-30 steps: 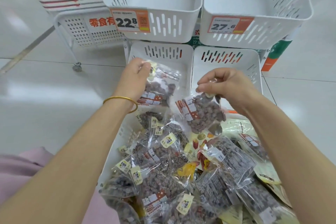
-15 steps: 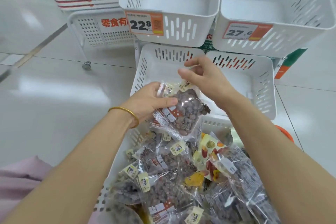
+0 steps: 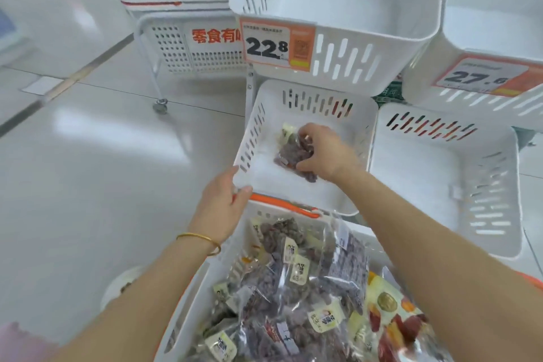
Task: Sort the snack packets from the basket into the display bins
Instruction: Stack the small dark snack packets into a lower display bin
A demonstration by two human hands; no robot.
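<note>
Right hand (image 3: 324, 153) pins a packet (image 3: 289, 156) to the floor of the lower-left bin (image 3: 302, 194), fingers curled on it. Left hand (image 3: 224, 203), fingers open, grips that bin's near-left corner, I judge to steady it. Basket (image 3: 191, 311) below holds many more.

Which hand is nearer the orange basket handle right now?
Left. The left hand sits at the near corner of the lower left bin, right beside the orange handle. The right hand is farther off, inside that bin on a snack packet.
</note>
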